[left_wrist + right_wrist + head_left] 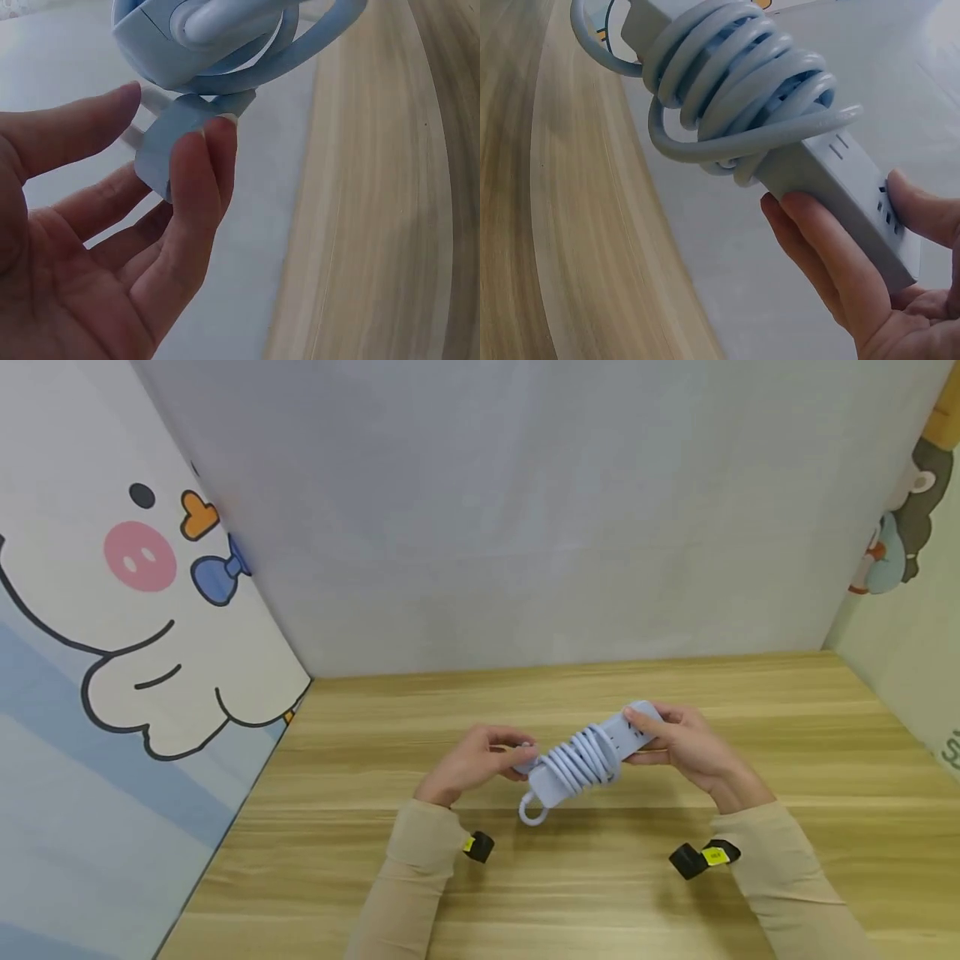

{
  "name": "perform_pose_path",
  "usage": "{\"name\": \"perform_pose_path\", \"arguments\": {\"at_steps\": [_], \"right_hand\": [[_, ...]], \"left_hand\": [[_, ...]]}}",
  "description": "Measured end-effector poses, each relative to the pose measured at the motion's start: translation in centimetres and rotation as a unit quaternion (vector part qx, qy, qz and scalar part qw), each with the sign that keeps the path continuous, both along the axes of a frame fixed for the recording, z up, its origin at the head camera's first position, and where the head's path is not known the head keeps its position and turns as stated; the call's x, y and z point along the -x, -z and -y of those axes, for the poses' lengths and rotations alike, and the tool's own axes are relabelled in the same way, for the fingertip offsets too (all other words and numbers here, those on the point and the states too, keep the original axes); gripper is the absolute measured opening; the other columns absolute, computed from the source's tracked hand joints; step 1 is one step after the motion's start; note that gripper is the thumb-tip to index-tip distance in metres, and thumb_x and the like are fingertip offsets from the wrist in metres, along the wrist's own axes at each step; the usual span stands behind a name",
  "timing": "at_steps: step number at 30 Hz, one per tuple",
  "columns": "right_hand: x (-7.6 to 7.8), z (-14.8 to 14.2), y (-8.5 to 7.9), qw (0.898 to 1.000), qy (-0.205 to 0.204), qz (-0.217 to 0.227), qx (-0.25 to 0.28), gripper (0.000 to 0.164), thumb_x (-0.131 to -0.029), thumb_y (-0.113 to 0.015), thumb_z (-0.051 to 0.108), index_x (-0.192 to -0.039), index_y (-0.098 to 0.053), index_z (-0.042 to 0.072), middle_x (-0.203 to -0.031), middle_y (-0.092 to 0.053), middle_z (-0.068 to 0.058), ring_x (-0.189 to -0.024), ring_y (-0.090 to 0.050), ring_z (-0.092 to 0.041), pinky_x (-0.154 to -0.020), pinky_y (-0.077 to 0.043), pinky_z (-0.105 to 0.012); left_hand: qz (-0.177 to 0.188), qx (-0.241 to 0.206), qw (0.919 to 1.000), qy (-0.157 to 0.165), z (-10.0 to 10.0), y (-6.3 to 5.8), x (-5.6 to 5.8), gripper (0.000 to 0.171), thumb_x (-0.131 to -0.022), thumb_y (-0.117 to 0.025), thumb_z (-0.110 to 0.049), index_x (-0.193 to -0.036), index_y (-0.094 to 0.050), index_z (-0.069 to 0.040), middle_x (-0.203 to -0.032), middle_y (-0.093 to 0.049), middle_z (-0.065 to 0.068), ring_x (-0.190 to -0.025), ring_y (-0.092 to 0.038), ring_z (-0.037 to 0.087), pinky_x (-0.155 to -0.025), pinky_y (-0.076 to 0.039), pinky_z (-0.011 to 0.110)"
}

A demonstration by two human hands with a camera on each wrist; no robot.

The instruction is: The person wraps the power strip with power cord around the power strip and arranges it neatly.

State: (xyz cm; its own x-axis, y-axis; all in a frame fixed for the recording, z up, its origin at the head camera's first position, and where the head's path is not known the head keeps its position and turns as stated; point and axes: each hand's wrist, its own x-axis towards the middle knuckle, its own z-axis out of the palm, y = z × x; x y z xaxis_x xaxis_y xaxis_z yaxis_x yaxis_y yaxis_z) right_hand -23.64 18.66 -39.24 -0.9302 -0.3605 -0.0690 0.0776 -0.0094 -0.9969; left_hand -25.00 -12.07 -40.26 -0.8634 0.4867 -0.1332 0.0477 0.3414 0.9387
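Note:
A white power strip [549, 788] is held slanted above the table, its thick white cord [579, 762] wound in several turns round its middle. My right hand [693, 748] grips the strip's upper right end, thumb on the socket face and fingers along the underside, as the right wrist view shows. At the lower left end, my left hand [474, 764] pinches the cord's plug [169, 139] between thumb and fingers. The plug's prongs point toward the thumb in the left wrist view. A short loop of cord hangs from the strip's lower end.
The wood-grain table [360, 718] lies beneath both hands. A pale backdrop [525, 527] rises behind it, with a cartoon-printed panel [202, 668] on the left and another printed panel [885, 635] on the right. Black wrist cameras sit at both sleeves.

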Motion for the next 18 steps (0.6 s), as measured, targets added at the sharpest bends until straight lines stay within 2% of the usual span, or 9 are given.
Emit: {"name": "perform_pose_path", "arguments": {"at_steps": [3, 6, 11, 15, 18], "right_hand": [[0.0, -0.1, 0.0, 1.0, 0.006, 0.005, 0.009, 0.047, -0.107, -0.053, 0.023, -0.133, -0.046, -0.015, -0.103, -0.068, -0.002, -0.091, -0.073, -0.014, -0.084, -0.061, -0.031], [0.0, -0.1, 0.0, 1.0, 0.008, 0.001, 0.0, 0.05, -0.107, -0.053, 0.023, -0.135, -0.044, -0.017, -0.103, -0.069, -0.001, -0.091, -0.073, -0.013, -0.084, -0.061, -0.03], [0.1, -0.1, 0.2, 1.0, 0.017, 0.006, -0.004, 0.052, -0.107, -0.054, 0.023, -0.136, -0.043, -0.018, -0.102, -0.068, -0.001, -0.09, -0.073, -0.013, -0.083, -0.061, -0.03], [0.2, 0.1, 0.7, 0.999, 0.031, 0.014, -0.01, 0.057, -0.106, -0.055, 0.025, -0.139, -0.04, -0.019, -0.102, -0.067, -0.001, -0.091, -0.072, -0.012, -0.083, -0.061, -0.029], [0.5, 0.4, 1.5, 0.999, 0.046, 0.028, -0.009, 0.06, -0.106, -0.056, 0.027, -0.141, -0.039, -0.018, -0.103, -0.066, -0.001, -0.092, -0.071, -0.011, -0.084, -0.061, -0.028]], "left_hand": [[0.004, 0.007, 0.9999, 0.01, 0.1, -0.1, 0.0, 0.037, -0.099, -0.068, -0.024, -0.129, -0.067, -0.003, -0.126, -0.067, 0.013, -0.094, -0.074, 0.024, -0.097, -0.055, 0.055], [-0.016, 0.018, 0.9991, 0.035, 0.3, -0.2, -0.1, 0.033, -0.099, -0.067, -0.02, -0.128, -0.067, -0.004, -0.127, -0.067, 0.013, -0.097, -0.074, 0.026, -0.095, -0.056, 0.053], [-0.042, 0.026, 0.9964, 0.069, 0.7, -0.1, -0.2, 0.033, -0.099, -0.065, -0.011, -0.131, -0.066, -0.003, -0.13, -0.067, 0.016, -0.104, -0.071, 0.039, -0.096, -0.056, 0.053], [-0.049, 0.04, 0.9959, 0.065, 0.5, 0.1, -0.3, 0.036, -0.1, -0.065, -0.014, -0.134, -0.064, -0.004, -0.13, -0.068, 0.014, -0.104, -0.071, 0.041, -0.094, -0.057, 0.052], [-0.062, 0.065, 0.9947, 0.05, -0.1, 0.4, -0.3, 0.042, -0.099, -0.067, -0.024, -0.138, -0.063, -0.007, -0.126, -0.07, 0.011, -0.1, -0.072, 0.032, -0.088, -0.059, 0.046]]}}
